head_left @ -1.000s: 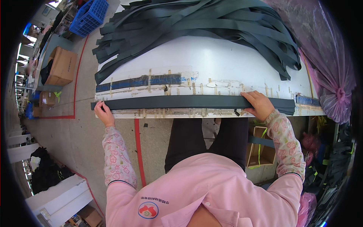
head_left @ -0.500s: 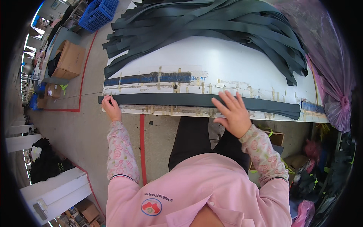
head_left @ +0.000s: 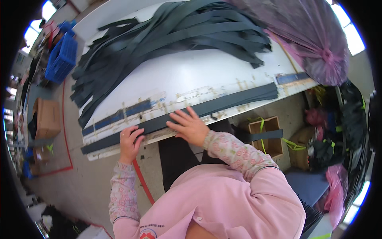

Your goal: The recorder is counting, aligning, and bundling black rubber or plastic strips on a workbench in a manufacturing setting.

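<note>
A long stack of dark grey-green strips (head_left: 234, 98) lies along the front edge of the white table (head_left: 167, 75). My right hand (head_left: 190, 126) rests on the middle of the stack, fingers spread. My left hand (head_left: 130, 142) touches the strips' near edge, closer to their left end; its fingers are bent, with the thumb apart from them. Behind, a big loose heap of similar strips (head_left: 175, 32) spreads over the table. Between heap and stack, a blue-and-dark measuring strip (head_left: 123, 113) is taped to the tabletop.
A pink translucent bag (head_left: 318, 51) bulges at the far right corner. Below the table's right side stands an open cardboard box (head_left: 266, 137) with a dark strip across it. At left on the floor are a blue plastic crate (head_left: 61, 57) and a brown carton (head_left: 48, 119).
My left hand has let go of the strips' left end and moved along them toward my right hand. The whole view has turned, so the table now slants up to the right.
</note>
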